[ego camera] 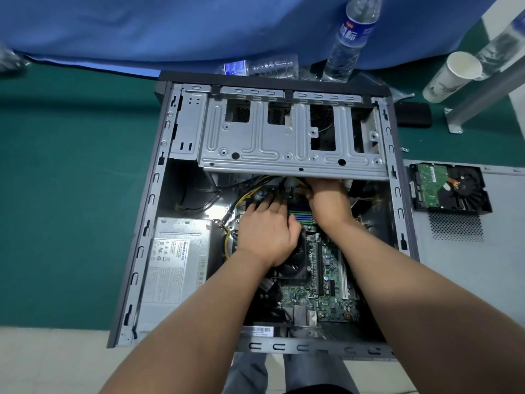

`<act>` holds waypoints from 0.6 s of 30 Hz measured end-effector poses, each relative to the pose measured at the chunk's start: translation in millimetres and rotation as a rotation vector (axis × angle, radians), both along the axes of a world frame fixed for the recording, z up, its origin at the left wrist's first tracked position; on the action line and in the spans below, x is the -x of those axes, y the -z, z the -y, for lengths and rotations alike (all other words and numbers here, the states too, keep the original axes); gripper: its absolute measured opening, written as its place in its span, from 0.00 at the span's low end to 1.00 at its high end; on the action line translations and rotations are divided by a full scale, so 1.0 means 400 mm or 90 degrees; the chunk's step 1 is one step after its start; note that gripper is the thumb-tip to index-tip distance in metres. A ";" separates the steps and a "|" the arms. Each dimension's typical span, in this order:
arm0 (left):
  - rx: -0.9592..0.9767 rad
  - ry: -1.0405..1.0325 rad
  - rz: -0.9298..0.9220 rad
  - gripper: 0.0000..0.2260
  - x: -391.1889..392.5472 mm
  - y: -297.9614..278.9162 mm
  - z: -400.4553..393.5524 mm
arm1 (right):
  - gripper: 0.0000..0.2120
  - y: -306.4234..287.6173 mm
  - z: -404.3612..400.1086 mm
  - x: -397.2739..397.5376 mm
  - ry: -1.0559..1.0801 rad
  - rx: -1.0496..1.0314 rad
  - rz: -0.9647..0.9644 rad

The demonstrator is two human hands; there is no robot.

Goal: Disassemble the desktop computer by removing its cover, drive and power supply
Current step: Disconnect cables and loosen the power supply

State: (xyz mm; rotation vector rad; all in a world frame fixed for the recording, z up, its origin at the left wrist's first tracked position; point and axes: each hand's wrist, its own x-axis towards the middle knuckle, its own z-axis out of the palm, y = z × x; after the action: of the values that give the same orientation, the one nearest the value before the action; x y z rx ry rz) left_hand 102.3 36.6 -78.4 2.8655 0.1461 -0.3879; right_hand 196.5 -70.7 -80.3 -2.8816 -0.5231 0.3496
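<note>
Grey side cover [466,280] off, hard drive [449,186] resting on it, right of hands; power supply [173,260] still mounted left; left hand [267,231] spread on motherboard [326,280], right hand [326,194] gripping cable connector [289,184], fingers hidden

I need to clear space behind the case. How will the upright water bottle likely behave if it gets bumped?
The upright water bottle looks tall and narrow, so it probably tips easily. It appears mostly empty clear plastic, so likely light and easily shoved. Being round, once down it would probably roll, like the crushed bottle lying beside it against the computer case.
</note>
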 end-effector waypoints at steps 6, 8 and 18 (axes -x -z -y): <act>0.003 -0.001 0.002 0.23 -0.002 -0.003 0.000 | 0.14 -0.018 -0.011 0.004 0.049 0.006 -0.056; -0.001 0.001 0.004 0.22 -0.003 -0.001 -0.001 | 0.14 -0.023 -0.016 0.005 0.061 -0.009 -0.067; 0.005 0.004 0.000 0.17 -0.001 -0.021 0.000 | 0.09 -0.058 0.005 0.062 0.312 -0.304 -0.193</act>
State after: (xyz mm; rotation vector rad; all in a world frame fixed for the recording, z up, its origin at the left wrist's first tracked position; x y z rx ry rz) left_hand 102.7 36.8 -70.0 2.8583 0.1341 -0.3884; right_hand 171.9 -72.7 -57.0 -2.3285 0.1412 0.4859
